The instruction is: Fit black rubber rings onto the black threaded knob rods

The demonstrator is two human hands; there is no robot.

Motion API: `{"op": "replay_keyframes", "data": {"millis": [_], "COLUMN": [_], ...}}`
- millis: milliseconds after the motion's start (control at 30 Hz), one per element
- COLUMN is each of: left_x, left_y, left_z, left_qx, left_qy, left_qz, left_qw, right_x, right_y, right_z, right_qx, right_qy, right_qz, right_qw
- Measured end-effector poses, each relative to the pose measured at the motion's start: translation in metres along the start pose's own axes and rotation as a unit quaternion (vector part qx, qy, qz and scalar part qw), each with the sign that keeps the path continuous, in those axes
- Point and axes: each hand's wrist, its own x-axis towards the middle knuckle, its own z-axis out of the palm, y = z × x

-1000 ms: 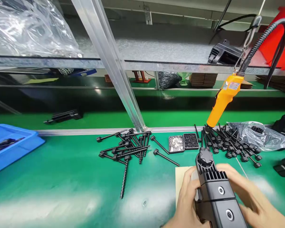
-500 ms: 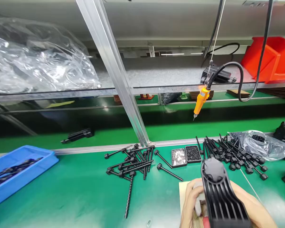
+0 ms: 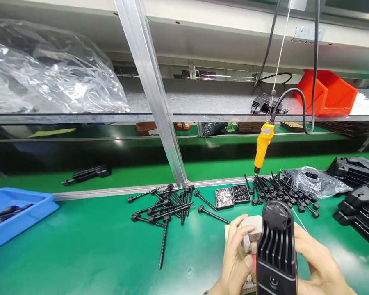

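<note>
Bright overall — pale glare on the green tabletop (image 3: 110,250).

A glossy green worktop (image 3: 89,246) fills the lower part of the view, with pale patches of reflected light (image 3: 361,262) toward its front right. A metal strip (image 3: 117,190) runs along its back edge, and past that lies another green surface (image 3: 141,175), darkening into shadow toward the rear. A bare metal post (image 3: 152,88) rises from the strip — leaning left toward the top — and crosses in front of a long grey shelf (image 3: 209,96). Overhead spans a pale beam (image 3: 233,25); in the gap below it, thin bright lights (image 3: 215,76) show small and distant
</note>
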Motion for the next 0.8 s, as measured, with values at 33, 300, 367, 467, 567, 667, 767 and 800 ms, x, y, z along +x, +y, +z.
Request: {"op": "replay_keyframes", "data": {"millis": [33,300,367,467,567,667,767,800], "left_x": [-0.001,-0.003,-0.004,-0.006,-0.007,-0.007,-0.006,-0.005], "left_y": [0.005,0.034,0.036,0.036,0.038,0.041,0.043,0.044], "left_z": [-0.001,-0.007,-0.006,-0.005,-0.005,-0.006,-0.005,-0.005], "left_qx": [-0.007,-0.010,-0.026,-0.028,-0.024,-0.014,-0.010,-0.017], "left_qy": [0.000,0.044,0.046,0.043,0.039,0.037,0.028,0.024], "left_qz": [0.001,0.124,0.125,0.120,0.116,0.111,0.114,0.113], "left_qw": [1.000,0.991,0.991,0.991,0.992,0.993,0.993,0.993], "right_x": [-0.003,-0.021,-0.024,-0.023,-0.020,-0.020,-0.024,-0.026], "right_y": [-0.002,-0.019,-0.022,-0.027,-0.031,-0.031,-0.029,-0.028], "right_z": [-0.002,-0.012,-0.013,-0.014,-0.016,-0.017,-0.017,-0.017], "right_qx": [-0.007,-0.018,-0.007,-0.007,-0.004,0.010,0.017,0.018], "right_qy": [0.011,0.032,0.029,0.026,0.025,0.021,0.001,-0.007], "right_qz": [0.002,0.050,0.065,0.064,0.055,0.069,0.079,0.085], "right_qw": [1.000,0.998,0.997,0.998,0.998,0.997,0.997,0.996]}}
